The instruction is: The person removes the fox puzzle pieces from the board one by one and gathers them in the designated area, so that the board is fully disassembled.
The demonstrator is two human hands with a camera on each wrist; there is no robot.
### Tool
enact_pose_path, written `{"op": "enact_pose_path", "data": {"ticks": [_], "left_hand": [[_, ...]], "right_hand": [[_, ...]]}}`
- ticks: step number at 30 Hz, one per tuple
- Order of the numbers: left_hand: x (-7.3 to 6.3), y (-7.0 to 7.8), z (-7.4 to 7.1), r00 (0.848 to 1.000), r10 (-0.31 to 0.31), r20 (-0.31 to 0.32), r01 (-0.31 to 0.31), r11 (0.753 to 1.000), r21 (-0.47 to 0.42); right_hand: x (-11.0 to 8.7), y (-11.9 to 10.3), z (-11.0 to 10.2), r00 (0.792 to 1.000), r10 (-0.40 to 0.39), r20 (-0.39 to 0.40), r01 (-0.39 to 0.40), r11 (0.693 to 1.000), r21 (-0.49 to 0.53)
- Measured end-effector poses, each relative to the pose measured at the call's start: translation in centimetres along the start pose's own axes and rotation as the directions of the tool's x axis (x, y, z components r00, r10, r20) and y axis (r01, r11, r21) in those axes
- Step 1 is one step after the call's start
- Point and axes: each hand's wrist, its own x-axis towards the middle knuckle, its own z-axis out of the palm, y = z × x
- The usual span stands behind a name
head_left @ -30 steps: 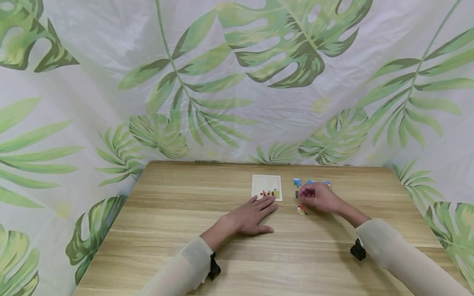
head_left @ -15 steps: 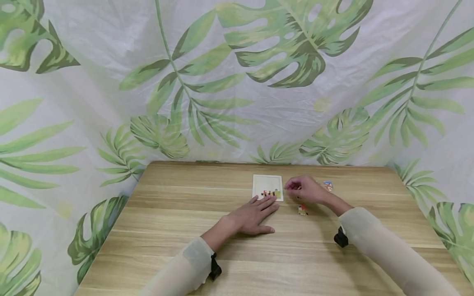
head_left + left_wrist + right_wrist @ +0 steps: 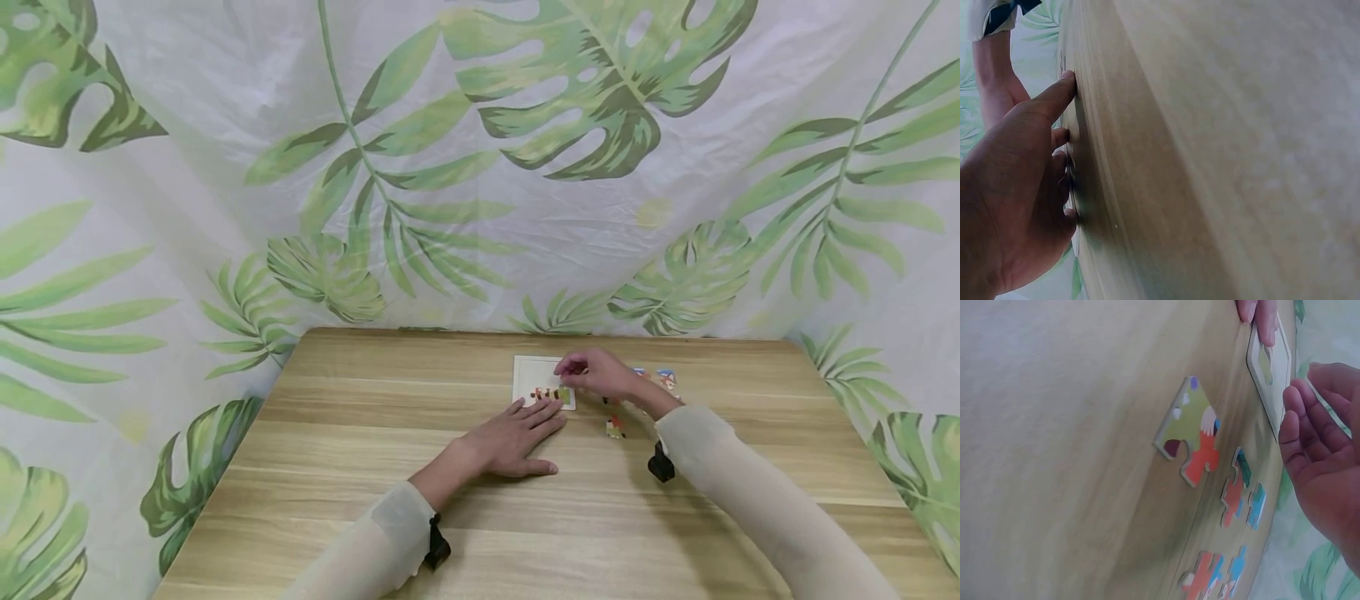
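Observation:
My left hand point(image 3: 517, 437) lies flat on the table, its fingertips resting on the lower edge of a white puzzle tray point(image 3: 531, 367). Colourful pieces point(image 3: 551, 393) fill part of the tray's bottom row; my left fingers cover some of it. Over the tray's upper right side hovers my right hand point(image 3: 600, 375), thumb and curled fingers close together. Whether a piece is between those fingertips is hidden. In the right wrist view, a green and orange jigsaw piece point(image 3: 1200, 428) lies nearest, with an orange and dark green piece point(image 3: 1233, 490) beyond it.
More loose jigsaw pieces lie right of the tray: a blue and green one point(image 3: 1256, 506), an orange and white one point(image 3: 1199, 575) and a blue one point(image 3: 1237, 569). The wooden table point(image 3: 360, 467) ends at a leaf-patterned curtain point(image 3: 450, 208).
My right hand has moved left from the loose pieces to above the tray's right side. My left hand stays resting at the tray's lower edge.

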Motion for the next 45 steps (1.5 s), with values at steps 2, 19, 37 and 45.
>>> {"op": "enact_pose_path", "data": {"ticks": [2,19,37,45], "left_hand": [[0.0,0.0,0.0,1.000,0.002,0.003,-0.002,1.000,0.004],[0.2,0.3,-0.3,1.000,0.007,0.001,-0.007,1.000,0.027],[0.0,0.3,-0.3,1.000,0.007,0.008,-0.007,1.000,0.028],[0.0,0.3,-0.6,1.000,0.000,0.004,-0.001,0.999,0.042]], "right_hand": [[0.4,-0.1,0.0,1.000,0.004,0.016,-0.004,1.000,0.007],[2.8,0.3,0.2,0.988,-0.010,0.152,0.006,1.000,0.026],[3.6,0.7,1.0,0.958,-0.181,0.221,0.179,0.983,0.028],[3.9,0.6,0.9,0.955,-0.183,0.232,0.181,0.983,0.028]]}}
